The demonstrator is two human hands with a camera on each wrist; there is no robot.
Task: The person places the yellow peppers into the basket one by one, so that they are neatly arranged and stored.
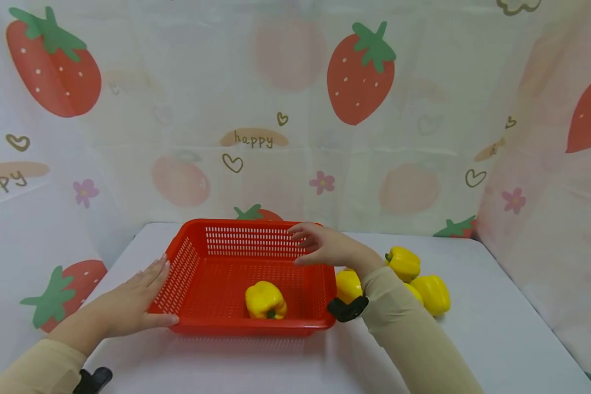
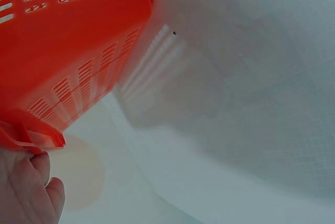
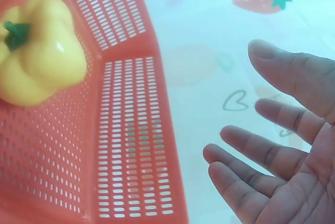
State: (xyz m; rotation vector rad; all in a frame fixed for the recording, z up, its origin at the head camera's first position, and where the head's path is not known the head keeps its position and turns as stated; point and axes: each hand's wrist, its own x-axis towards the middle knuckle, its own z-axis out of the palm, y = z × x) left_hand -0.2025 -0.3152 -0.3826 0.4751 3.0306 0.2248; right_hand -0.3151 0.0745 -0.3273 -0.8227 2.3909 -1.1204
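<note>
A red plastic basket (image 1: 226,268) with slotted walls stands on the white table, and one yellow bell pepper (image 1: 265,300) lies inside by its near wall. My left hand (image 1: 133,301) rests against the basket's left side, fingers straight along the rim and thumb at the near corner. In the left wrist view the basket's outer wall (image 2: 68,62) shows above the fingers. Over the basket's right rear corner hovers my right hand (image 1: 327,246), fingers loosely spread and holding nothing. The right wrist view shows the same pepper (image 3: 47,51) in the basket, apart from that hand.
Right of the basket, partly behind the right forearm, lie several more yellow bell peppers (image 1: 432,294), one close to the basket's right wall (image 1: 348,285). A strawberry-print cloth (image 1: 276,82) hangs behind the table and along both sides.
</note>
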